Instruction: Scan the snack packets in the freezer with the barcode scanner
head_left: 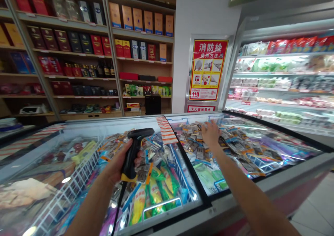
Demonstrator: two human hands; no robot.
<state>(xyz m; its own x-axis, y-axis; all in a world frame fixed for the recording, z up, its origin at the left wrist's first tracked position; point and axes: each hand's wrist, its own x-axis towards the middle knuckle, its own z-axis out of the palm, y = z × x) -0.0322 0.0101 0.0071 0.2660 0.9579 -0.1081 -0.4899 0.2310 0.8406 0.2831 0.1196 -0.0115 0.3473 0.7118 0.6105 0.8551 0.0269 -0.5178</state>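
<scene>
My left hand (120,163) is wrapped round the handle of a black barcode scanner (135,143) with a yellow base, its cable hanging down, held above the chest freezer (180,211). My right hand (211,133) reaches forward with fingers spread and lies flat on the freezer's right glass lid (276,138), over several small packaged frozen items (193,149). Yellow and green ice pop packs (153,190) lie in wire baskets beneath the scanner.
A red-and-white striped label (165,130) sits where the two lids meet. Wooden shelves (86,48) with boxed goods and bottles stand behind. A red fire-hose poster (207,70) hangs on the white pillar. An open refrigerated display (284,83) runs along the right.
</scene>
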